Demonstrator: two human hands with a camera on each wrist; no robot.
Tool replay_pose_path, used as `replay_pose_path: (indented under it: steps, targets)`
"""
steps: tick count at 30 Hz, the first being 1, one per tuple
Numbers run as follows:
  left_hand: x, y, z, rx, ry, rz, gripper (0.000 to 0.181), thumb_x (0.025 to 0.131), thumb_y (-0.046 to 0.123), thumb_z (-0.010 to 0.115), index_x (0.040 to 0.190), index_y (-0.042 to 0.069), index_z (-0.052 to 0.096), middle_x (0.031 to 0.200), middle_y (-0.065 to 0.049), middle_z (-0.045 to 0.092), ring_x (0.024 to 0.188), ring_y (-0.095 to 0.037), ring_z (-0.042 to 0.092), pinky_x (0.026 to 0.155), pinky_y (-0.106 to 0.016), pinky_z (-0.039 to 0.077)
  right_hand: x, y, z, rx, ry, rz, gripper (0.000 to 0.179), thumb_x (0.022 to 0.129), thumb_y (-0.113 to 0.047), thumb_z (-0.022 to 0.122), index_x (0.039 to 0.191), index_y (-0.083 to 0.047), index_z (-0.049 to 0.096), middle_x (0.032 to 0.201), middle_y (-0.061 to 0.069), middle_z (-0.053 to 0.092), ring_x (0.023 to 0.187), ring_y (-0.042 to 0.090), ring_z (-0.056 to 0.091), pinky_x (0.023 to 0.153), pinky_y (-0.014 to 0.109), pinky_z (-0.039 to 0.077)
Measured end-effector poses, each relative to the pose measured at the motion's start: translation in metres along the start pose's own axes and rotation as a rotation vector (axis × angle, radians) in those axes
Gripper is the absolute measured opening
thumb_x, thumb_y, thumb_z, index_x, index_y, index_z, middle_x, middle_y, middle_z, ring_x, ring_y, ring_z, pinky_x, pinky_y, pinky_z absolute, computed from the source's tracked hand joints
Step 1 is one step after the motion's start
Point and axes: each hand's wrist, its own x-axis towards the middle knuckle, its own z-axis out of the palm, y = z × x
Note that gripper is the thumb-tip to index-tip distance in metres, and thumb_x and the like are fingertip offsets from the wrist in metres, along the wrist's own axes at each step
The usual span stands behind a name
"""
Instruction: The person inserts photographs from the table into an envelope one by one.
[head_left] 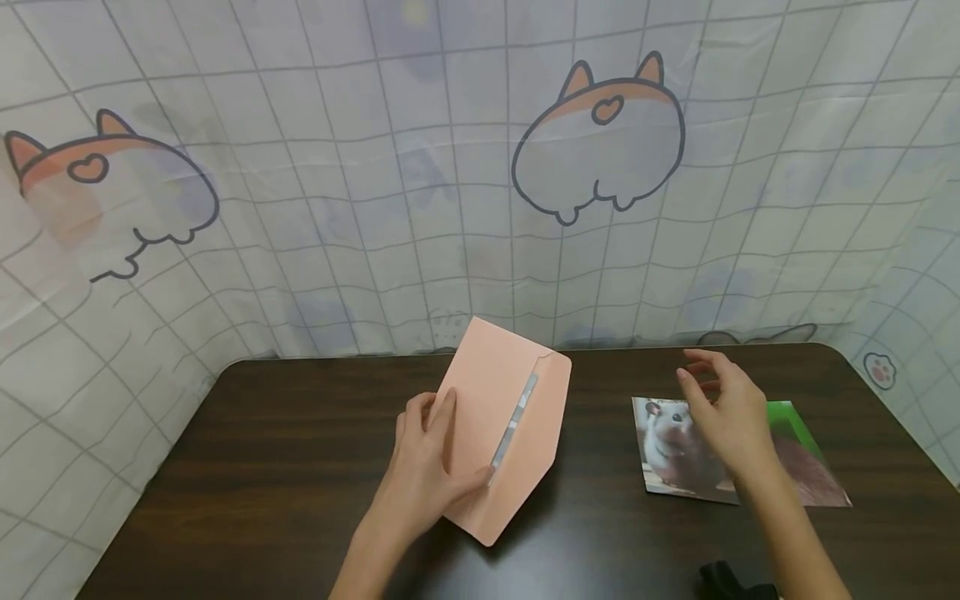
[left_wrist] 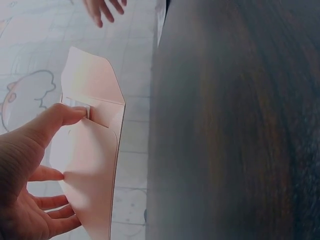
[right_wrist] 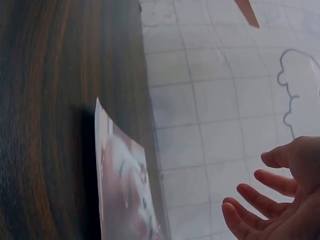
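My left hand (head_left: 416,483) grips a peach-pink envelope (head_left: 480,367), tilted above the table with its flap raised. Inside the opening shows a narrow grey-and-white edge (head_left: 515,417), which the left wrist view has under my thumb (left_wrist: 60,117). My right hand (head_left: 727,408) hovers over the photo cards, fingers loosely bent and holding nothing. Under it lies a card with a mouse-like animal picture (head_left: 667,446); a second card, with a green corner (head_left: 787,421), lies to its right. My right forearm hides where the two meet. The right wrist view shows a gap between that hand and the animal card (right_wrist: 125,185).
The dark wood-grain table (head_left: 285,450) carries everything. A gridded cloth with corgi drawings (head_left: 337,183) hangs behind and at the sides. A black object (head_left: 731,583) lies at the front edge of the head view, beside my right forearm.
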Motion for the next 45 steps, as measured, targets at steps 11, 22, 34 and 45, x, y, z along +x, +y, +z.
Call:
replay_pose_path:
  steps: [11,22,34,45]
  targets:
    - [0.0,-0.001,-0.006,-0.019,-0.014,-0.021,0.095,0.08,0.031,0.092,0.158,0.005,0.045,0.144,-0.019,0.041,0.129,-0.04,0.041,0.096,-0.053,0.053,-0.001,0.02,-0.007,-0.02,-0.067,0.059,0.037,0.106,-0.011,0.059,0.139,0.008,0.057,0.123,0.037,0.065,0.104,0.058,0.066,0.076,0.063,0.056]
    - [-0.002,-0.002,-0.006,-0.018,-0.004,-0.016,0.095,0.079,0.03,0.093,0.158,0.005,0.045,0.144,-0.019,0.042,0.13,-0.04,0.041,0.097,-0.054,0.052,-0.001,0.035,-0.007,-0.038,-0.122,0.127,0.041,0.107,-0.015,0.058,0.141,0.009,0.054,0.128,0.039,0.062,0.108,0.059,0.064,0.067,0.046,0.057]
    - [-0.002,-0.002,-0.007,-0.028,-0.013,-0.038,0.095,0.079,0.03,0.093,0.158,0.005,0.045,0.145,-0.018,0.041,0.131,-0.039,0.04,0.096,-0.053,0.054,0.0,0.05,-0.007,-0.053,-0.201,0.219,0.047,0.109,-0.021,0.054,0.144,0.011,0.049,0.133,0.041,0.058,0.111,0.059,0.063,0.067,0.042,0.055]
    - [-0.001,-0.002,-0.006,-0.022,0.0,-0.021,0.095,0.079,0.03,0.093,0.157,0.004,0.046,0.144,-0.019,0.041,0.13,-0.04,0.041,0.096,-0.053,0.054,0.001,0.061,-0.009,-0.076,-0.311,0.237,0.054,0.11,-0.024,0.056,0.146,0.014,0.045,0.136,0.044,0.054,0.119,0.06,0.059,0.083,0.058,0.057]
